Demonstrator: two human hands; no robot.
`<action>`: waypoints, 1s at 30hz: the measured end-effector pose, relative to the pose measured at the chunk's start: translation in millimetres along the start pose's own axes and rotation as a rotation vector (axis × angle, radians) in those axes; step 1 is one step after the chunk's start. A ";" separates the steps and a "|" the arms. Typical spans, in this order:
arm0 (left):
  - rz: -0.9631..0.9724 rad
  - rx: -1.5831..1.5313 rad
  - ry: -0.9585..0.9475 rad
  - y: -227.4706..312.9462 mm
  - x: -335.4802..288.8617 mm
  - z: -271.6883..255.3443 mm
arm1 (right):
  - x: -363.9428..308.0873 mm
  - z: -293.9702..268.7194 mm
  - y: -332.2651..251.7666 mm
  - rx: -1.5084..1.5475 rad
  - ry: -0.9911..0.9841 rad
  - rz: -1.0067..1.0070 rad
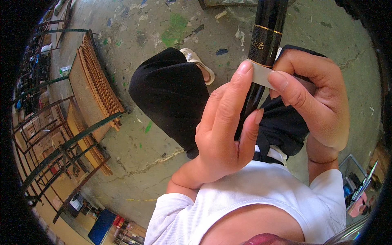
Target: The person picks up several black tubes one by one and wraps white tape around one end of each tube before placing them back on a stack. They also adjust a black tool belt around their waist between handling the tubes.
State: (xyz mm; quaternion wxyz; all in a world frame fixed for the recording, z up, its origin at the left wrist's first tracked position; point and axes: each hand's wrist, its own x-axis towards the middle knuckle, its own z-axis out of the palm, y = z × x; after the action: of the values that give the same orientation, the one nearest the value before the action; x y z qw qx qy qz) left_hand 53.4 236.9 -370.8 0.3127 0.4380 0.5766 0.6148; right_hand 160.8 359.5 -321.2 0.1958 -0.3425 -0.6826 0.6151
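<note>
Nearest, at two o'clock, a black rod [267, 41] sits between fingers and thumb of the left grip [222, 134], one fingertip pressing a pale strip [261, 75] across it; the right grip [316, 96] pinches the strip's four-o'clock end. Uneven pull or a slipping thumb could skew or crease the strip. Beyond: black trousers [167, 92], then floor [139, 139], a rack [87, 131] at nine o'clock.

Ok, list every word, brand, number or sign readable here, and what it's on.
Glossy black cylindrical rod: gold character-like mark between two thin gold rings; visible, not transcribed here.
Small green-and-white box, far left: any print too small to read.
Flat pale-grey strip against the rod: no text visible.
Nothing else legible.
</note>
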 end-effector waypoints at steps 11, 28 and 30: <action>-0.005 -0.111 0.070 -6.7 -4.9 6.1 | -2.6 -0.9 0.0 0.050 -0.034 -0.004; -0.489 -0.509 0.152 6.9 -0.9 -13.9 | -35.4 -44.5 9.9 -0.268 -0.079 -0.019; -0.515 -0.525 0.117 6.4 -0.8 -15.2 | -33.1 -43.7 6.8 -0.264 -0.096 0.065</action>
State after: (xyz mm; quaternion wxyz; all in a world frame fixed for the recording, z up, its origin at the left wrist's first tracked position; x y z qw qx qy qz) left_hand 40.8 228.6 -364.0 0.5251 0.1478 0.5075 0.6670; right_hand 215.3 367.0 -315.4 0.0961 -0.3575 -0.7547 0.5416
